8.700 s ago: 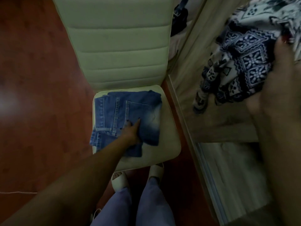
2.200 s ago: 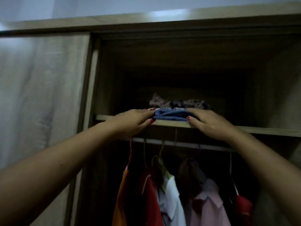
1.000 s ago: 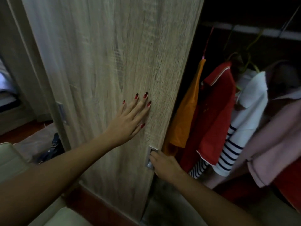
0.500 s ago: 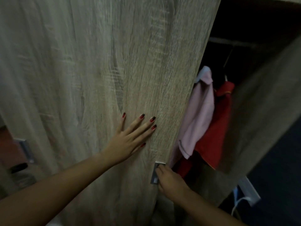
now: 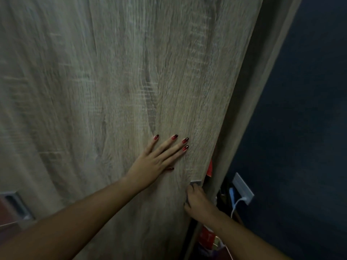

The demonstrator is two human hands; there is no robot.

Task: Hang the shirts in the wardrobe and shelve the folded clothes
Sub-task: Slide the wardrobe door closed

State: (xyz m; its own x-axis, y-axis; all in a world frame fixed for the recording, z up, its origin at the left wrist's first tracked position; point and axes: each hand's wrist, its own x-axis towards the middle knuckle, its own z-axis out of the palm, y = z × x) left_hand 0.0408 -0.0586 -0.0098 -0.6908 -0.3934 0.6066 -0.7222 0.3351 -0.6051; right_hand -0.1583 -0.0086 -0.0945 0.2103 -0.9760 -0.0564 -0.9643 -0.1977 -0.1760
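The wood-grain sliding wardrobe door [image 5: 122,91] fills most of the view, and only a thin gap stays between its right edge and the wardrobe side panel [image 5: 249,119]. My left hand [image 5: 159,160] lies flat on the door with fingers spread. My right hand [image 5: 197,200] has its fingers hooked in the recessed metal door handle [image 5: 195,183] at the door's right edge. A sliver of red shirt [image 5: 210,168] shows through the gap. The shelf and the folded clothes are hidden behind the door.
A dark blue wall [image 5: 300,128] stands to the right, with a wall socket [image 5: 242,187] and a white cable plugged in. Another metal handle [image 5: 15,205] shows at the lower left. Red and mixed items [image 5: 207,237] sit low by the wardrobe's foot.
The door has slid to the right under both hands. The hanging pink and red shirts, visible half a second ago, are now covered except for a red sliver.
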